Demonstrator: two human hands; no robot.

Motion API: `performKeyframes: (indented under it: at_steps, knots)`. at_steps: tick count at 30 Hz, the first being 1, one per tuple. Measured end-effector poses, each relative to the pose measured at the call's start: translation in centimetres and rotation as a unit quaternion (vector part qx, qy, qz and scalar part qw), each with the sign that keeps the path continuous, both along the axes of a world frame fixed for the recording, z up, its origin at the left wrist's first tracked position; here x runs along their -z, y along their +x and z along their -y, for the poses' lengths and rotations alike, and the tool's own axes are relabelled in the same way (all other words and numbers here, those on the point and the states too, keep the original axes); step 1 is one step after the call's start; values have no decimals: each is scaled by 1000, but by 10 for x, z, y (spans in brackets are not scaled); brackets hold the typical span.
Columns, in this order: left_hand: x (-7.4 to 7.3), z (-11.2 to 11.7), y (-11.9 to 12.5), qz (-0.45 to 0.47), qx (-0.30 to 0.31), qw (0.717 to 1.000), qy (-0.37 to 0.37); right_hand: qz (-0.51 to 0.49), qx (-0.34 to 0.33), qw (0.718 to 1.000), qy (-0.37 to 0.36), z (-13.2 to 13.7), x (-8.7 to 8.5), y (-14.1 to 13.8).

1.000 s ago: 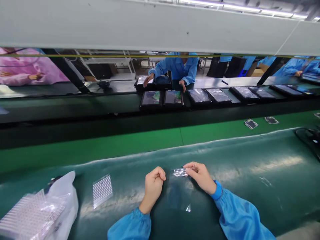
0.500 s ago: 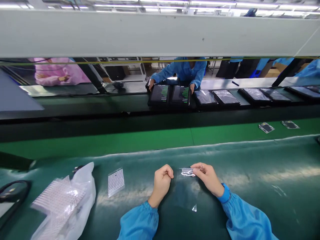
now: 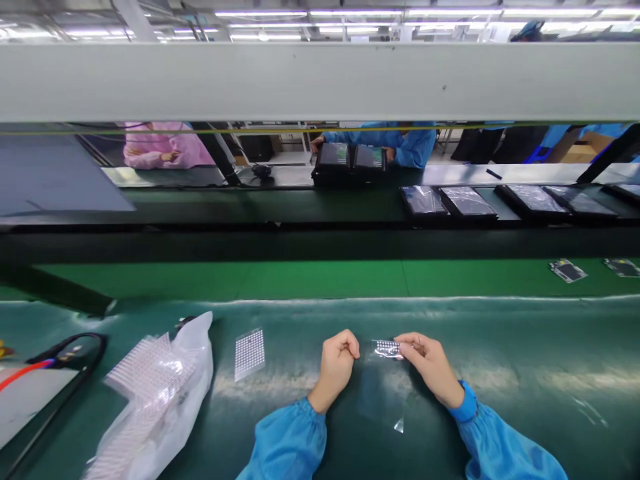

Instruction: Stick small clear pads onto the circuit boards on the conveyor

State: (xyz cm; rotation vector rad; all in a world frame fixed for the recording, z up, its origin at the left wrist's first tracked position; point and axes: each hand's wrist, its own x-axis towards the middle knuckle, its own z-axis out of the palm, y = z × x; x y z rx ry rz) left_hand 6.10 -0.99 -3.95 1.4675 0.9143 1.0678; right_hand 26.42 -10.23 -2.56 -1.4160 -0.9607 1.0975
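One clear film sheet lies on dark-green belt mat | right hand: narrow pinch on sheet's dotted patch | left hand: curled, just beside sheet, contents hidden | handling: light, limp, slippery; take by edge

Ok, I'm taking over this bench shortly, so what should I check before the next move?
1. Right hand pinching the dotted film strip: ok.
2. Left hand closed and apart from the strip: ok.
3. Strip separated from the clear film beneath it: cannot tell.
4. Spare dotted sheet flat on the dark green mat, away from both hands: ok.
5. White plastic bag apart from the spare sheet: ok.
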Motion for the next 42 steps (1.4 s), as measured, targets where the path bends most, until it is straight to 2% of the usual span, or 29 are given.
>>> performKeyframes:
  at_steps: [13, 23, 31, 38, 42]
  knots:
    - [-4, 6, 1, -13, -4, 1000, 5, 18, -3, 1000, -8, 5, 6, 5]
    - [-2, 4, 1, 15, 14, 1000, -10, 38, -10, 999, -6, 5, -4, 4]
    - [-4, 12, 4, -2, 5, 1000, -2, 79, 2, 996, -40, 13, -7, 10]
    - [5, 17, 7, -12, 0, 1000, -5, 123, 4, 989, -85, 19, 5, 22]
    - [9, 18, 9, -13, 1, 1000, -9, 187, 5, 980, -69, 19, 16, 29]
